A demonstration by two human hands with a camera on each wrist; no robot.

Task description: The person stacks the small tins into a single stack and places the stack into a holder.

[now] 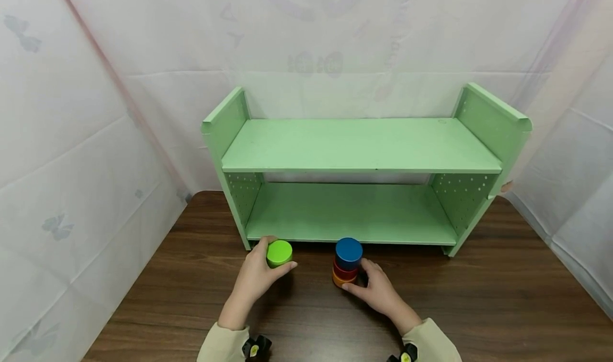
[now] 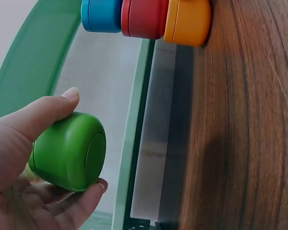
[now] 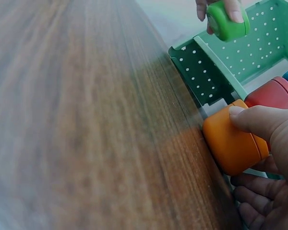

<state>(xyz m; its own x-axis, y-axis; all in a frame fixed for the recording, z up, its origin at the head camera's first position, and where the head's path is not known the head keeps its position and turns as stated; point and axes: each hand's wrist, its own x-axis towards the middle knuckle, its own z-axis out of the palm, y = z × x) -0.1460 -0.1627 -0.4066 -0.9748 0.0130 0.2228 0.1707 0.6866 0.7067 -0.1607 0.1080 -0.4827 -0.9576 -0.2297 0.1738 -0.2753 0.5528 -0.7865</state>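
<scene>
My left hand (image 1: 256, 271) grips a small green round lidded tin (image 2: 69, 151), thumb on one side and fingers round the other. It is held up off the tabletop, in front of the shelf's left part. A stack of three similar tins stands on the table to its right: an orange tin (image 3: 233, 139) at the bottom, a red tin (image 1: 344, 272) in the middle and a blue tin (image 1: 348, 253) on top. Around the orange tin curl the thumb and fingers of my right hand (image 1: 378, 290); its far side is partly hidden.
A light green two-tier shelf (image 1: 361, 145) with raised side panels stands at the back of the dark wooden table (image 1: 479, 303). Its lower board (image 1: 349, 213) ends just behind the tins. White printed fabric (image 1: 306, 37) hangs behind and along both sides.
</scene>
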